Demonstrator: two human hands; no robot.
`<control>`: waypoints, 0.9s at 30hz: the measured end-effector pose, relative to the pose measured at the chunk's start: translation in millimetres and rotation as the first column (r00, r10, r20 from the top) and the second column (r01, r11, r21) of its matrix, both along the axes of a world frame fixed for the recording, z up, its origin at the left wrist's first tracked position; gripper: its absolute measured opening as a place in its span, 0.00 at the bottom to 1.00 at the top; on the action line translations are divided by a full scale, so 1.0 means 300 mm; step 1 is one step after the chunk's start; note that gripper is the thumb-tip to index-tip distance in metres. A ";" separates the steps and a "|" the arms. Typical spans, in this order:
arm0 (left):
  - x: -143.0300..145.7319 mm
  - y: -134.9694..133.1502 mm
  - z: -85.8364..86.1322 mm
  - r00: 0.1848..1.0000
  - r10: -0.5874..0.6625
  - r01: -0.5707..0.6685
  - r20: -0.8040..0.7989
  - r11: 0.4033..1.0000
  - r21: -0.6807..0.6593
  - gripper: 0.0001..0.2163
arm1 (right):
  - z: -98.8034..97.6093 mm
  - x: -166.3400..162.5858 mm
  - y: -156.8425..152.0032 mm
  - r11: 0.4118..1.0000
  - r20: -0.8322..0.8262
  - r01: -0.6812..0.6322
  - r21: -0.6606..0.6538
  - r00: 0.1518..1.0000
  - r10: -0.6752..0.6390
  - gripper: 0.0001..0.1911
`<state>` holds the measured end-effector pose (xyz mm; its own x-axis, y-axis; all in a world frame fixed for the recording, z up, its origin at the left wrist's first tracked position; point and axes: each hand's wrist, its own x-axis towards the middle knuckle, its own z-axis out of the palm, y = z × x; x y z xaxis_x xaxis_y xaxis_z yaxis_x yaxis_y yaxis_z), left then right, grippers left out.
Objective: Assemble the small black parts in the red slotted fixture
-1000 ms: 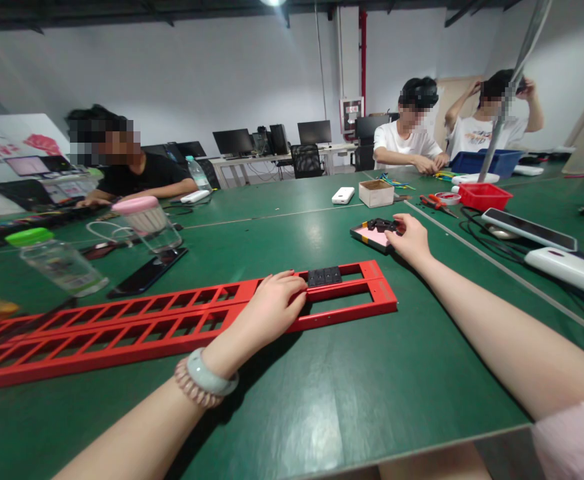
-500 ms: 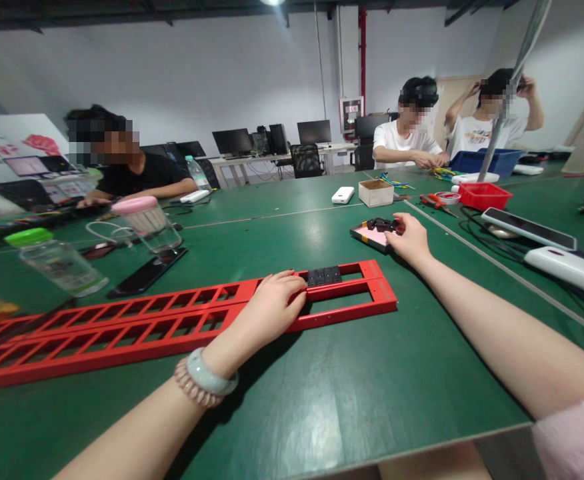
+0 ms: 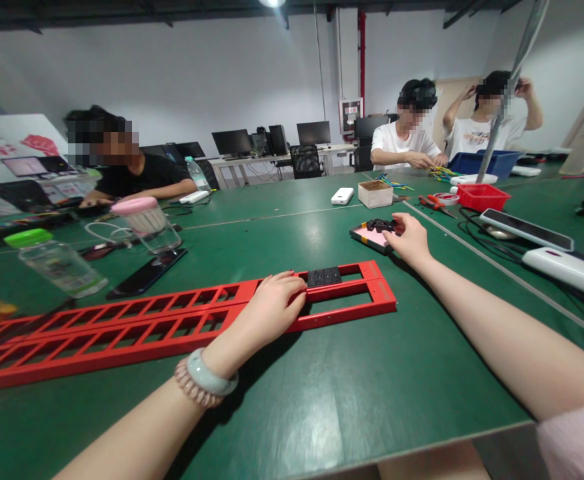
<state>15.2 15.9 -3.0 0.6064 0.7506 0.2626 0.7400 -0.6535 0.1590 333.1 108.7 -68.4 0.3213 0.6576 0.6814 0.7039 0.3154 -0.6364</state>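
A long red frame (image 3: 137, 327) with two rows of slots runs from the left edge to the table's middle. Across its right part lies my left hand (image 3: 275, 300), fingers closed over the rails. Just beyond these fingertips, a black switch-like block (image 3: 324, 276) sits in the far row's opening. Farther right, my right hand (image 3: 409, 238) reaches over a shallow black-edged tray (image 3: 365, 238) with a pink inside. Small black parts (image 3: 379, 225) are heaped in it. My right thumb and fingers pinch at one part on the heap's right side; the fingers partly hide it.
Left on the green table are a green-capped bottle (image 3: 57, 263), a pink-lidded jar (image 3: 147, 223) and a dark phone (image 3: 147, 273). Beyond the tray stand a small open box (image 3: 375, 194) and a red bin (image 3: 483, 197). A white power strip (image 3: 569, 270) lies right. Three people sit across.
Both hands keep almost the same places, on the frame and at the tray. The view has shifted very slightly.
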 end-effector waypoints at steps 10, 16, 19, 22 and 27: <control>0.000 -0.001 0.003 1.000 -0.007 0.007 0.021 1.000 -0.007 0.11 | 0.098 -0.132 -0.117 0.949 -0.072 -0.298 -0.102 0.954 0.292 0.19; 0.002 0.002 0.001 1.000 0.004 -0.004 -0.017 1.000 0.000 0.12 | 0.118 -0.210 -0.174 0.802 -0.072 -0.563 -0.200 0.825 0.561 0.20; 0.003 0.006 -0.001 0.999 0.000 0.000 -0.041 1.000 0.009 0.12 | 0.119 -0.234 -0.194 0.756 -0.080 -0.607 -0.244 0.790 0.608 0.20; 0.004 0.009 -0.003 0.999 -0.009 0.010 -0.050 1.000 0.015 0.11 | 0.116 -0.243 -0.203 0.746 -0.077 -0.613 -0.260 0.783 0.617 0.21; 0.000 0.009 -0.006 0.999 -0.001 0.001 -0.033 1.000 -0.003 0.12 | 0.106 -0.244 -0.205 0.738 -0.071 -0.613 -0.282 0.781 0.621 0.21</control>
